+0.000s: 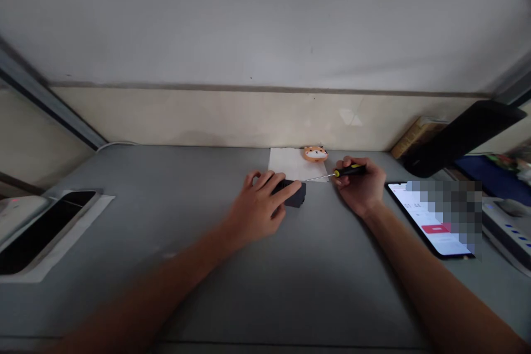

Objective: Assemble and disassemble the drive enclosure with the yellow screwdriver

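Note:
My left hand (260, 204) is closed on a small dark block (296, 196) on the grey table, its fingers over the block's top and left side. Within my right hand (363, 188) is the black and yellow handle of a screwdriver (350, 171). The thin metal shaft points left, and its tip is at the upper right edge of the block; whether it touches cannot be made out. Behind the block lies a white paper sheet (286, 160), with an orange animal-faced case (315, 154) at its back right corner.
A lit phone (427, 221) lies right of my right forearm, beside a white power strip (508, 232). A long black object (460, 138) leans near a box (417, 135) at the back right. Another phone (45, 229) rests on white paper at the left.

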Tool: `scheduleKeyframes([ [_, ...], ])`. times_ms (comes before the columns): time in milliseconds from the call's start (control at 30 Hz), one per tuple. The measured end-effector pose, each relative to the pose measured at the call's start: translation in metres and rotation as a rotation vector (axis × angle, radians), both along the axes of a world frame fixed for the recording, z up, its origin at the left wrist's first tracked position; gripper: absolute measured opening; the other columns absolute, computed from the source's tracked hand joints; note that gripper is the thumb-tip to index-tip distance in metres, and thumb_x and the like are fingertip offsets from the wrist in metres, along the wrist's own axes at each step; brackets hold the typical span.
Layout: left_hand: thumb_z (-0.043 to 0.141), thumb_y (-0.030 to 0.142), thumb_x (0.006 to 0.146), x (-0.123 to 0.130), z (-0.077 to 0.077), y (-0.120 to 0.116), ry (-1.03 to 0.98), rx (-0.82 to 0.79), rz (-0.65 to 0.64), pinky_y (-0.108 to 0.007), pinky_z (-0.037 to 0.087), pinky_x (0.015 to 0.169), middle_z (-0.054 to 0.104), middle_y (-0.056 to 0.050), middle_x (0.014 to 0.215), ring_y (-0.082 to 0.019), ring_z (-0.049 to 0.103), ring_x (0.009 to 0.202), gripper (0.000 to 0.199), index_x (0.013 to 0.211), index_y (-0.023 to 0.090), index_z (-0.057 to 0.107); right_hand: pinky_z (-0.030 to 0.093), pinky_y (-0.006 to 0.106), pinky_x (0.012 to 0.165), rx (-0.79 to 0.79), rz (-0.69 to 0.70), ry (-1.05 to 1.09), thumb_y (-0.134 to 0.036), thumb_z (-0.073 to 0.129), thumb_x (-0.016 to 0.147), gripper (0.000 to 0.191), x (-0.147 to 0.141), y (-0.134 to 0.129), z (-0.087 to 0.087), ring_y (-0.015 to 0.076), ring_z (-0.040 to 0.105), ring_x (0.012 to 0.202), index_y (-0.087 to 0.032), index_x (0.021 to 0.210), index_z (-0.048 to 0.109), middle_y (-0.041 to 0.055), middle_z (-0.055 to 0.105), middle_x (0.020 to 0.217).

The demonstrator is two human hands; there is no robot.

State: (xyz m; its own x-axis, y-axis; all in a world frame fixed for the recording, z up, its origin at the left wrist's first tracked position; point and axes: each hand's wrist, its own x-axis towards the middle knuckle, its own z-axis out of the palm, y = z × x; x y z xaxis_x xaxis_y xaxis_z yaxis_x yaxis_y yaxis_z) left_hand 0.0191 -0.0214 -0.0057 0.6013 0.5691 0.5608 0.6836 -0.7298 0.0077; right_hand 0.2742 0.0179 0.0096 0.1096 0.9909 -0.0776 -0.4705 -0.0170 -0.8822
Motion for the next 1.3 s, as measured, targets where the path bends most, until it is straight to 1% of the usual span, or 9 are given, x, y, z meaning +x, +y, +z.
scheduleKeyframes([
  [233, 0.050, 0.007, 0.090, 0.001, 0.000, -0.003, -0.045, -0.027, -0.044, -0.044, 0.046, 0.098, 0.068, -0.010, 0.122, -0.028, 0.060, 0.111, 0.052, 0.138, 0.023, 0.059, 0.032, 0.027, 0.044, 0.038, 0.019, -0.042, -0.033, 0.062, 0.066, 0.015, 0.004, 0.002, -0.002, 0.0090, 0.034, 0.047, -0.023, 0.063, 0.052, -0.0007, 0.049, 0.063],
  [433, 0.049, 0.003, 0.083, 0.001, 0.000, -0.008, -0.206, -0.034, -0.227, -0.040, 0.051, 0.099, 0.065, -0.012, 0.128, -0.026, 0.061, 0.119, 0.052, 0.133, 0.020, 0.052, 0.032, 0.026, 0.045, -0.002, -0.023, 0.027, -0.032, 0.063, 0.063, 0.012, 0.003, 0.003, -0.001, 0.0077, 0.034, 0.047, -0.022, 0.061, 0.055, -0.0011, 0.050, 0.064],
  [533, 0.050, 0.005, 0.072, -0.003, 0.001, -0.007, -0.282, -0.177, -0.206, -0.036, 0.056, 0.080, 0.064, -0.010, 0.112, -0.023, 0.063, 0.093, 0.050, 0.119, 0.021, 0.051, 0.033, 0.027, 0.045, 0.013, -0.005, 0.012, -0.033, 0.062, 0.064, 0.012, 0.004, 0.003, -0.001, 0.0085, 0.034, 0.047, -0.023, 0.061, 0.056, -0.0011, 0.050, 0.063],
  [600, 0.050, 0.008, 0.069, -0.007, 0.000, -0.004, -0.321, -0.261, -0.161, -0.032, 0.052, 0.067, 0.062, -0.006, 0.102, -0.018, 0.058, 0.075, 0.045, 0.112, 0.022, 0.048, 0.033, 0.028, 0.045, 0.014, 0.005, -0.008, -0.034, 0.062, 0.065, 0.013, 0.006, 0.004, -0.002, 0.0091, 0.034, 0.047, -0.023, 0.061, 0.056, -0.0009, 0.051, 0.062],
  [667, 0.050, 0.009, 0.072, -0.009, -0.003, 0.000, -0.378, -0.312, -0.146, -0.031, 0.051, 0.065, 0.060, -0.004, 0.096, -0.017, 0.057, 0.072, 0.039, 0.109, 0.023, 0.047, 0.034, 0.029, 0.046, 0.012, -0.016, -0.024, -0.034, 0.064, 0.066, 0.014, 0.006, 0.005, -0.004, 0.0092, 0.036, 0.047, -0.023, 0.062, 0.056, -0.0007, 0.053, 0.063],
  [800, 0.052, 0.015, 0.087, -0.010, -0.008, 0.008, -0.521, -0.449, -0.173, -0.032, 0.055, 0.075, 0.064, -0.005, 0.098, -0.018, 0.064, 0.083, 0.026, 0.112, 0.023, 0.049, 0.033, 0.028, 0.045, 0.024, -0.161, -0.106, -0.042, 0.068, 0.069, 0.024, 0.003, 0.010, -0.010, 0.0107, 0.041, 0.049, -0.023, 0.061, 0.055, -0.0002, 0.055, 0.063],
  [1000, 0.053, 0.029, 0.099, -0.013, -0.010, 0.019, -0.547, -0.641, -0.106, -0.031, 0.059, 0.075, 0.070, -0.007, 0.102, -0.019, 0.070, 0.087, 0.019, 0.115, 0.022, 0.057, 0.035, 0.031, 0.050, 0.041, -0.562, -0.435, -0.052, 0.057, 0.081, 0.038, -0.003, 0.004, -0.003, 0.0143, 0.046, 0.051, -0.024, 0.056, 0.058, 0.0020, 0.053, 0.057],
  [1167, 0.055, 0.033, 0.099, -0.013, -0.014, 0.023, -0.490, -0.642, -0.020, -0.036, 0.060, 0.078, 0.072, -0.006, 0.099, -0.021, 0.071, 0.086, 0.019, 0.110, 0.021, 0.064, 0.032, 0.032, 0.053, 0.319, -0.704, -0.710, -0.045, 0.050, 0.085, 0.044, -0.004, -0.018, 0.014, 0.0154, 0.045, 0.051, -0.024, 0.047, 0.057, 0.0017, 0.046, 0.048],
  [1300, 0.054, 0.033, 0.100, -0.012, -0.018, 0.023, -0.457, -0.603, 0.001, -0.034, 0.060, 0.077, 0.070, -0.005, 0.097, -0.019, 0.071, 0.084, 0.019, 0.109, 0.022, 0.066, 0.029, 0.033, 0.052, 0.585, -0.645, -0.728, -0.029, 0.047, 0.082, 0.040, -0.013, -0.041, 0.026, 0.0147, 0.043, 0.048, -0.025, 0.042, 0.055, 0.0020, 0.047, 0.045],
])
